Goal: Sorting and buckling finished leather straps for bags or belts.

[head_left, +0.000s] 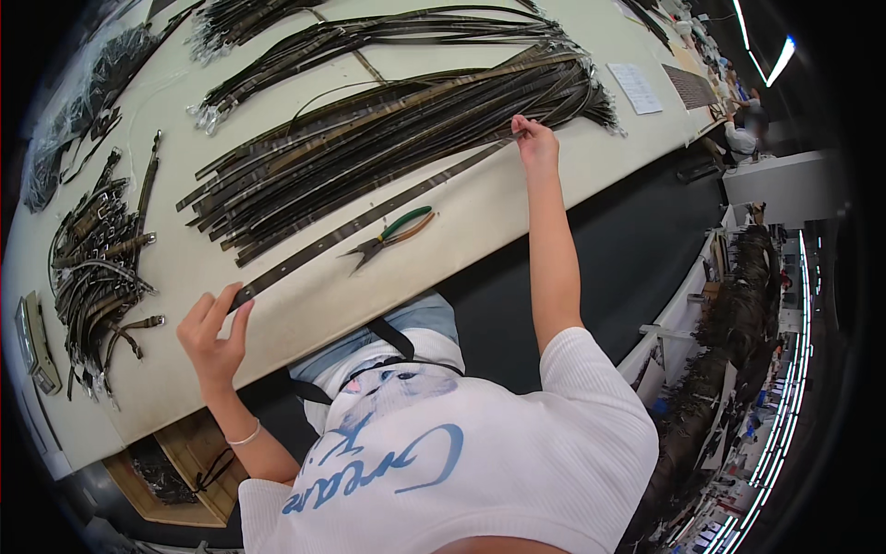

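A long dark leather strap (355,226) is stretched between my two hands above the near side of the table. My left hand (214,337) pinches its left end between thumb and fingers. At the other end my right hand (535,143) is closed on the strap with thumb and fingertips. Just below the strap lie pliers (392,238) with one green and one orange handle, their jaws pointing left. Beyond the strap a thick pile of similar dark straps (369,143) spreads across the table.
More strap bundles (388,32) lie farther back on the pale table (166,369). At left is a heap of short buckled straps (97,258), beside a grey-green device (37,346). A white paper sheet (634,88) lies at right. A wooden box (180,471) stands below the table's left end.
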Tool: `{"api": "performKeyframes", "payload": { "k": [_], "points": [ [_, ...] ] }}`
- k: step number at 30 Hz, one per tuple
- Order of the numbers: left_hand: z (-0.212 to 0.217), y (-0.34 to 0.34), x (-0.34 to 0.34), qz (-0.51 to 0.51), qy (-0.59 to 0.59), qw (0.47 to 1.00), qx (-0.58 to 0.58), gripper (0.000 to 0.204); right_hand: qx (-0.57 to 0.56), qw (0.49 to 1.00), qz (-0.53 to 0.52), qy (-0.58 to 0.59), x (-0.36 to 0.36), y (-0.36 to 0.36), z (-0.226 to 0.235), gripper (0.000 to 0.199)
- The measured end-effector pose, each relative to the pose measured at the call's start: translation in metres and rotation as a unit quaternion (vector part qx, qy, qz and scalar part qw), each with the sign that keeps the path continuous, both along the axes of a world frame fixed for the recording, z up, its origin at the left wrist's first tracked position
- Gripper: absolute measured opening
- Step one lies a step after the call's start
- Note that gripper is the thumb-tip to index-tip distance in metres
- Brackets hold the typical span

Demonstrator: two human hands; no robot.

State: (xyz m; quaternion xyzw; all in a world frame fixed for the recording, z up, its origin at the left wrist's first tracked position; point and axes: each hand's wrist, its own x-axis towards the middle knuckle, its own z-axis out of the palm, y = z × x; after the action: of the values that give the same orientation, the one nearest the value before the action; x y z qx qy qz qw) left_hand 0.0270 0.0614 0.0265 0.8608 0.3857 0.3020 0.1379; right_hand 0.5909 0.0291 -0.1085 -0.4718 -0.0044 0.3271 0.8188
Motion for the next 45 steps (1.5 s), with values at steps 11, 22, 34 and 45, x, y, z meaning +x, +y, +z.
{"api": "performKeyframes", "payload": {
  "k": [11,22,34,45],
  "points": [
    [0.004,0.002,-0.154,0.169,0.058,0.983,-0.027,0.010,-0.012,0.995,-0.045,0.083,0.094,0.022,0.002,0.028],
    [-0.014,0.019,-0.232,0.325,0.299,0.868,-0.226,0.015,0.025,0.981,0.182,-0.063,0.069,0.011,0.006,0.025],
    [-0.078,0.033,-0.286,0.358,0.278,0.865,-0.214,0.014,0.079,0.958,0.261,-0.094,0.020,-0.022,0.055,0.019],
    [-0.086,0.031,-0.270,0.383,0.320,0.849,-0.175,0.021,0.146,0.950,0.260,-0.096,-0.003,-0.048,0.083,0.023]
  ]
}}
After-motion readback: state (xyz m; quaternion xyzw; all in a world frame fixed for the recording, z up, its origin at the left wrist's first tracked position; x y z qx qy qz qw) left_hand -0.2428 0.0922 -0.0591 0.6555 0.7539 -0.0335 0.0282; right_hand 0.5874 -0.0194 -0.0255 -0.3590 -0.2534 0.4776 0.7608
